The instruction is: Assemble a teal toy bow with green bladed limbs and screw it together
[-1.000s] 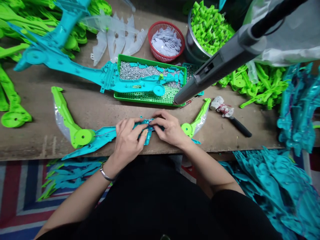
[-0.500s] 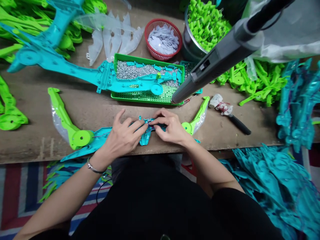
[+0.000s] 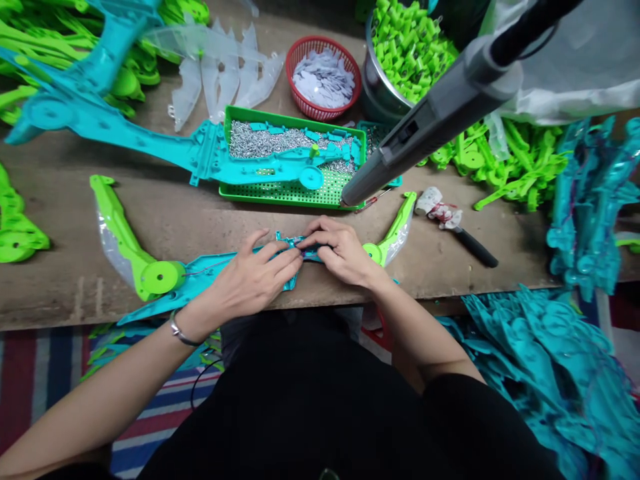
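A long turquoise plastic shell (image 3: 213, 265) lies along the table's front edge, with a thin purple wire over its left part. Lime-green curved arms with clear plastic inserts stand out at both ends: the left arm (image 3: 120, 227) and the smaller right arm (image 3: 399, 230). My left hand (image 3: 260, 273) rests over the shell's middle, its fingers together and their tips pressing on it. My right hand (image 3: 343, 252) meets it there, index finger stretched to the same spot and thumb bent in. Whatever small thing lies under the fingertips is hidden.
Behind my hands is a green tray (image 3: 280, 197) of screws, with another turquoise shell (image 3: 145, 143) across it. A grey power screwdriver (image 3: 425, 127) hangs above its right end. A red basket (image 3: 296, 100), a metal bowl (image 3: 375, 87) and a black-handled tool (image 3: 475, 247) are nearby.
My left hand has slid slightly right and covers more of the shell's middle. My right thumb has drawn back a little to the right. The view has shifted slightly.
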### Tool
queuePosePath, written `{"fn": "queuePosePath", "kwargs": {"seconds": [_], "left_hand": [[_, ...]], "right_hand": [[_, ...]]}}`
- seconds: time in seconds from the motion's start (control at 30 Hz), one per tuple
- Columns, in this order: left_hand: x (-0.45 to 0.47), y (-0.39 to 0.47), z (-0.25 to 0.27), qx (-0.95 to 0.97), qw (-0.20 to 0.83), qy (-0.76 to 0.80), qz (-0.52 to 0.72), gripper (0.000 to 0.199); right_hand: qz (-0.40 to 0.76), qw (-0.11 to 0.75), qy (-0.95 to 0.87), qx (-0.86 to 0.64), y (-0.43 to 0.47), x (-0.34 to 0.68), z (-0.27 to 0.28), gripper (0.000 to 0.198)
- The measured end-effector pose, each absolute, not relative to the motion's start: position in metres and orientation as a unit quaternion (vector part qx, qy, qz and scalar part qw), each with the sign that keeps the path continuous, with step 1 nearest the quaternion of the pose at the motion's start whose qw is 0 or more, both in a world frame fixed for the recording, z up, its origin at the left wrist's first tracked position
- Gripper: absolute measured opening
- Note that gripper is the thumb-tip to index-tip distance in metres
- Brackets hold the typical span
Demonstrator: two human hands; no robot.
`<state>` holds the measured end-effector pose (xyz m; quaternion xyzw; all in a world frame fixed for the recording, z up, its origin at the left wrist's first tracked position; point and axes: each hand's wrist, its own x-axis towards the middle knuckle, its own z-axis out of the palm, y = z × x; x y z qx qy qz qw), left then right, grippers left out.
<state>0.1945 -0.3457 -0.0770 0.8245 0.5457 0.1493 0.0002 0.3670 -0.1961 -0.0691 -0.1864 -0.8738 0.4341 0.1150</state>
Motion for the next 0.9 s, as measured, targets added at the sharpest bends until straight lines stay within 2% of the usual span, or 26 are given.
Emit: {"fn": "queuePosePath", "kwargs": {"seconds": [0.13, 0.23, 0.37, 0.47, 0.73, 0.9], "left_hand": [[0.198, -0.345, -0.074, 0.826, -0.022, 0.546, 0.139, 0.032], [0.2, -0.345, -0.073, 0.823, -0.026, 0.55, 0.141, 0.033], [0.199, -0.347, -0.075, 0.819, -0.019, 0.554, 0.146, 0.026], [0.198, -0.347, -0.076, 0.821, -0.012, 0.553, 0.143, 0.018], [0.2, -0.349, -0.075, 0.812, 0.0, 0.562, 0.157, 0.022], [0.202, -0.35, -0.077, 0.808, -0.005, 0.567, 0.159, 0.036]], "right_hand": [[0.467, 0.097, -0.862, -0.174, -0.192, 0.371, -0.06, 0.038], [0.439, 0.136, -0.867, -0.193, -0.194, 0.379, -0.054, 0.037], [0.315, 0.183, -0.901, -0.234, -0.203, 0.391, -0.054, 0.019], [0.286, 0.185, -0.913, -0.226, -0.208, 0.394, -0.059, 0.007], [0.297, 0.169, -0.919, -0.194, -0.204, 0.378, -0.068, 0.012], [0.294, 0.167, -0.919, -0.201, -0.204, 0.377, -0.064, 0.015]]}}
